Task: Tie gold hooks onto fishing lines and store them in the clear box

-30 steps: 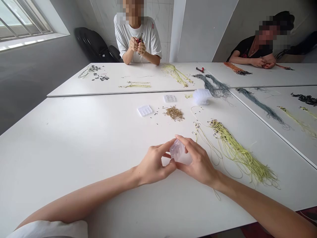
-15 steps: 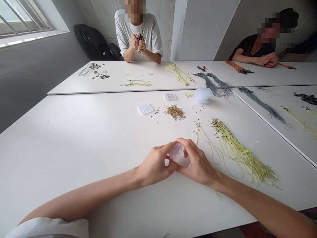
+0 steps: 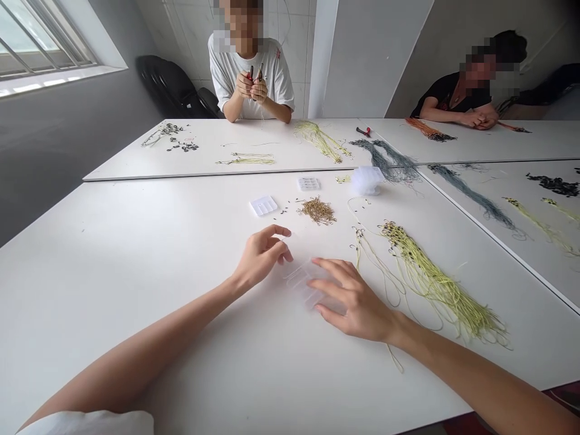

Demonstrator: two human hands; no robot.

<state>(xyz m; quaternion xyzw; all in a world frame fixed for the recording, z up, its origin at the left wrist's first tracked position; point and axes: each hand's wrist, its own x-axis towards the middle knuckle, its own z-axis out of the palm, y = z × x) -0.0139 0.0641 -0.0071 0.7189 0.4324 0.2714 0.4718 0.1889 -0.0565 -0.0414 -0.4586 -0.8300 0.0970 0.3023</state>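
A small clear plastic compartment box lies flat on the white table in front of me. My right hand rests beside and partly over its right end, fingers stretched out flat and touching it. My left hand hovers just left of the box, lifted off it, fingers loosely curved and apart with nothing in them. A bundle of yellow-green cords with dark beads at one end lies right of my right hand.
Farther back lie a pile of small brass pieces, a white tray, another small clear box and a white plastic case. Grey cords lie behind. Two people sit at the far tables, handling cords.
Both hands held the clear box up between them; now it lies flat on the table. My left hand has let go and moved left and away, my right hand has flattened over it.
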